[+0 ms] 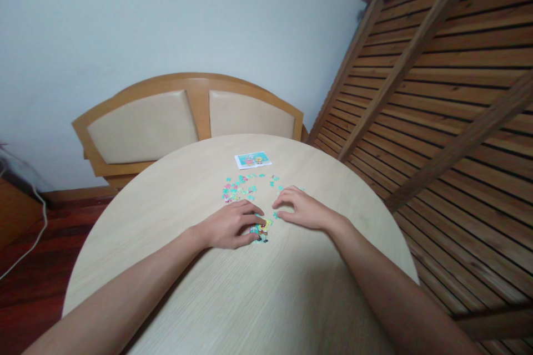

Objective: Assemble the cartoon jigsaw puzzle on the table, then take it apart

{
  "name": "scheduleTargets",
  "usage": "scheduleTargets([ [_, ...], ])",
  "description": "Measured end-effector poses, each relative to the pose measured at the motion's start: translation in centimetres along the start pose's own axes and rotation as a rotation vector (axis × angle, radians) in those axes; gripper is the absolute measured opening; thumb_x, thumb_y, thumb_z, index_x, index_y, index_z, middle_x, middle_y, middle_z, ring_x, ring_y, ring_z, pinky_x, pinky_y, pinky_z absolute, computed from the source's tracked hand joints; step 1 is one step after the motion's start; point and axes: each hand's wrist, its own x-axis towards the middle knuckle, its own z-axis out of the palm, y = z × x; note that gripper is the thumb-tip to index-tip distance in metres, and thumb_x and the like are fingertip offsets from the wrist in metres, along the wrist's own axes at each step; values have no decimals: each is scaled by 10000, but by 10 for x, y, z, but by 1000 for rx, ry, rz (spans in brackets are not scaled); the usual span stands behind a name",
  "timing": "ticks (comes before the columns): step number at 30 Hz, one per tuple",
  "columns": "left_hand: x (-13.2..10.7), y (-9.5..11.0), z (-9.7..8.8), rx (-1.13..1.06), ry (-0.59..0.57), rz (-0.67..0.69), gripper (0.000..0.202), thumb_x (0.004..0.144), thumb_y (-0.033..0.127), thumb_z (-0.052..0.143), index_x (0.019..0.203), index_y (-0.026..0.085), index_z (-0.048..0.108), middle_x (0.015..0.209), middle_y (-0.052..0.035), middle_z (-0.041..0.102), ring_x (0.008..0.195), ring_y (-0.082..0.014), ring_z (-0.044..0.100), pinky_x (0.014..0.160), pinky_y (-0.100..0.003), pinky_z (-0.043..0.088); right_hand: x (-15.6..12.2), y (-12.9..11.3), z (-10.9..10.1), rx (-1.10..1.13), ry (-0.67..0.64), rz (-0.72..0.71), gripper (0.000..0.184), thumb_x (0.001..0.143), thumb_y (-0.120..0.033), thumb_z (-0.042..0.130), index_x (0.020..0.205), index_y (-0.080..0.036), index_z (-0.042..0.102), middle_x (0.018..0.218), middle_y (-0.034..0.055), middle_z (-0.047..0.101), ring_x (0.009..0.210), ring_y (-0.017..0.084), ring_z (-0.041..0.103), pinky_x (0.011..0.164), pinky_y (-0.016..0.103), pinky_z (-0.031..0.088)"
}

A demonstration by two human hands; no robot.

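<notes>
— Two hands on the round table [166, 199]: doing what?

— Left hand [229, 228] lies loose and unclenched, fingertips on a small joined puzzle patch [260, 231], yellow and teal, near the table's middle. Right hand [302, 211] sits just beside it, fingers bent; whether it pinches a piece, I cannot tell.

— Beyond them?

— Loose pieces [242, 187], too small to count; one picture card [252, 160]; two padded chair backs [141, 127].

Both hands flat on round table [166, 266]: left hand [231, 226] on joined puzzle bit [259, 230], right hand [302, 209] just beside. Loose pcs [241, 187] farther, ref card [252, 160] beyond.
</notes>
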Motion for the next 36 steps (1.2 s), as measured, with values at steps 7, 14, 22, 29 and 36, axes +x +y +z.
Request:
scheduleTargets([
  [7,0,0,0,-3,5,3,320,946,348,570,1232,227,649,1239,-116,648,1143,-271,607,1010,-410,478,-3,0,-6,-34,-77,15,101,860,-276,708,921,-274,789,980,38,708,1055,232,605,996,372,445],
  [14,0,1,-2,-6,9,18,313,962,380,560,1214,223,656,1222,-117,655,1133,-267,612,1000,-405,486,-7,19,-8,-100,104,132,217,886,-257,649,1082,-206,725,1086,73,730,1076,237,624,1006,389,462],
  [22,0,4,-3,7,-21,19,345,941,393,577,1231,222,656,1237,-116,648,1138,-276,603,1014,-416,476,4,39,16,-247,200,291,492,966,-471,544,1370,-192,578,1385,126,621,1286,273,551,1100,454,418],
  [29,0,6,-3,2,-15,28,366,920,397,597,1246,242,657,1237,-107,655,1135,-280,612,1018,-411,471,19,24,27,-330,76,289,573,978,-588,467,1458,-281,530,1573,101,439,1406,364,422,1138,580,341],
  [36,0,8,-3,-21,-17,73,388,926,363,581,1288,229,624,1253,-113,653,1148,-269,618,1022,-396,490,17,32,24,-328,150,289,398,977,-454,545,1271,-207,653,1412,125,595,1324,272,521,1115,453,408],
])
